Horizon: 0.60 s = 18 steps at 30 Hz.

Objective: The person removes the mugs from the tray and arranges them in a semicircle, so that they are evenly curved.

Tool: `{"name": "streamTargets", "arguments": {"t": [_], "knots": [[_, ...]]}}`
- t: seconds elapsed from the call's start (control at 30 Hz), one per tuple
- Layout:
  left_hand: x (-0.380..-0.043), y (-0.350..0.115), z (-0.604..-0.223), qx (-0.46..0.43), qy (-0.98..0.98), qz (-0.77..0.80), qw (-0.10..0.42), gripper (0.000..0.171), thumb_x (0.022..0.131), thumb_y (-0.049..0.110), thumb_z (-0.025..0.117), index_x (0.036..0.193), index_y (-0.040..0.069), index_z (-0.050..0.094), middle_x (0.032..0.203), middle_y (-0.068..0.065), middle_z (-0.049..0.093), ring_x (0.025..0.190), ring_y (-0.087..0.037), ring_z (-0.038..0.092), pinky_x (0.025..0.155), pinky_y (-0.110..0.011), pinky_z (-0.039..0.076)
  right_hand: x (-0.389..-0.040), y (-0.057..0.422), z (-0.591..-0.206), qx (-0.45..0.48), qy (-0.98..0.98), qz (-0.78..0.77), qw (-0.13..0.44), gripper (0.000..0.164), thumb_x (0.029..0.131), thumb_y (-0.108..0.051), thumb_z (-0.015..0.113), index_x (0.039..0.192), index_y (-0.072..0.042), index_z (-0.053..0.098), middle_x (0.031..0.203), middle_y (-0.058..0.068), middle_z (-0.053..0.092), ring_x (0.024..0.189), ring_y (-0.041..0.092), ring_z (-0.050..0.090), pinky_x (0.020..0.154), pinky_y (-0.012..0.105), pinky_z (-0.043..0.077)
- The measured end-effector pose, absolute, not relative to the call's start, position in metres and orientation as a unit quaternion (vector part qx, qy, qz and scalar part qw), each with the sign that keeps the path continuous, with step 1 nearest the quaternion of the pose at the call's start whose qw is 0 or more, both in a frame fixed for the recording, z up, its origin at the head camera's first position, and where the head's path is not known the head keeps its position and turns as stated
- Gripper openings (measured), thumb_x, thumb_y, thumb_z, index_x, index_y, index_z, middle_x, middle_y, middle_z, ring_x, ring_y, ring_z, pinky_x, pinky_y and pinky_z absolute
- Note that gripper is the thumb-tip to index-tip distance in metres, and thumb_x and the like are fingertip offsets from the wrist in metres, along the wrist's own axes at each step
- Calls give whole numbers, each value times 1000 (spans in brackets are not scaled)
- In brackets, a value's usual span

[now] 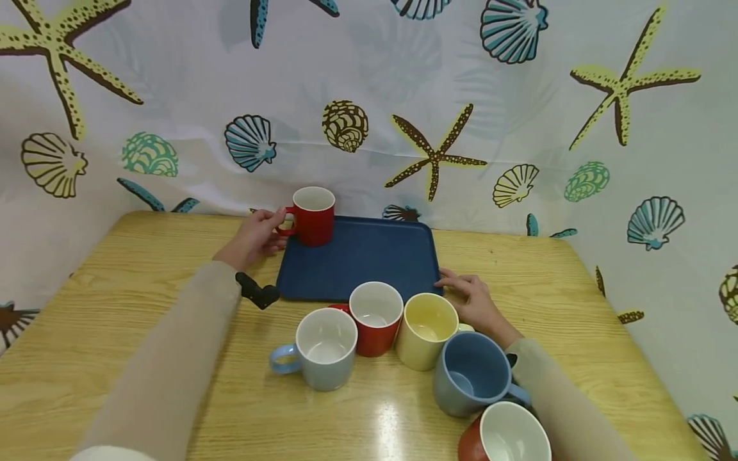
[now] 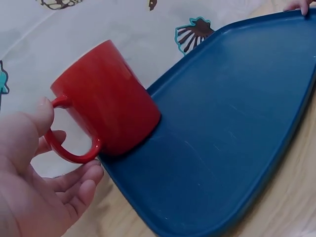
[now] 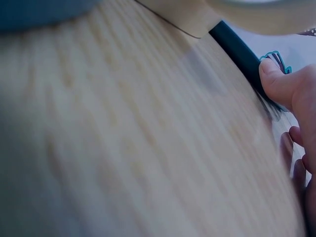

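Observation:
At the back left of the blue tray [image 1: 369, 253], my left hand [image 1: 256, 240] holds a red mug [image 1: 317, 221] with a white inside by its handle. The left wrist view shows the thumb against the top of the handle and fingers around and under it; the mug [image 2: 106, 101] is upright at the tray's edge [image 2: 133, 202]. My right hand [image 1: 473, 298] touches the tray's right front edge, its thumb [image 3: 276, 81] over the rim and its other fingers loosely bent beside it. A pale yellow mug [image 1: 423, 339] stands just left of this hand.
In front of the tray stand a light blue mug [image 1: 325, 355] and another red mug [image 1: 376, 323]. A darker blue mug [image 1: 473, 378] and a third red mug [image 1: 507, 438] stand nearer, beside my right sleeve. A shell-patterned cloth [image 1: 357, 77] rises behind the wooden table [image 1: 323, 429].

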State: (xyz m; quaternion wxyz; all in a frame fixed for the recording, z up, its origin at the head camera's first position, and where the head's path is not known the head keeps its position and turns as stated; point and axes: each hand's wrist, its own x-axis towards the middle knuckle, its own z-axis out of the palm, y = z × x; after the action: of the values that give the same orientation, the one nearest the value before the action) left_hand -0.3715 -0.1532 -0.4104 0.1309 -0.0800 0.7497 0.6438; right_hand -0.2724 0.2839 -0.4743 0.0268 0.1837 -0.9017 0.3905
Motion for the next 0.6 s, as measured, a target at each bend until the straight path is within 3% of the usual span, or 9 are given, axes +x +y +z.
{"name": "streamTargets", "arguments": {"t": [0.2, 0.33, 0.6], "knots": [[-371, -153, -401, -77, 761, 623, 164, 73, 86, 57, 51, 134, 3, 36, 122, -18, 48, 88, -23, 60, 84, -30, 50, -272, 283, -475, 186, -901, 390, 29, 33, 82, -18, 70, 115, -16, 66, 143, -1, 41, 111, 23, 38, 96, 54, 23], [-369, -151, -399, -81, 741, 640, 189, 69, 86, 55, 53, 130, 4, 38, 124, -20, 49, 93, -23, 61, 90, -33, 48, -273, 283, -475, 182, -902, 391, 26, 33, 82, -17, 70, 115, -16, 66, 143, -2, 41, 111, 22, 38, 95, 53, 23], [-362, -148, -406, -61, 693, 695, 181, 66, 88, 49, 55, 134, 5, 38, 124, -18, 47, 101, -27, 58, 93, -34, 46, -275, 283, -476, 183, -902, 389, 30, 33, 82, -18, 70, 114, -17, 66, 143, -3, 41, 111, 21, 37, 98, 54, 20]]}}
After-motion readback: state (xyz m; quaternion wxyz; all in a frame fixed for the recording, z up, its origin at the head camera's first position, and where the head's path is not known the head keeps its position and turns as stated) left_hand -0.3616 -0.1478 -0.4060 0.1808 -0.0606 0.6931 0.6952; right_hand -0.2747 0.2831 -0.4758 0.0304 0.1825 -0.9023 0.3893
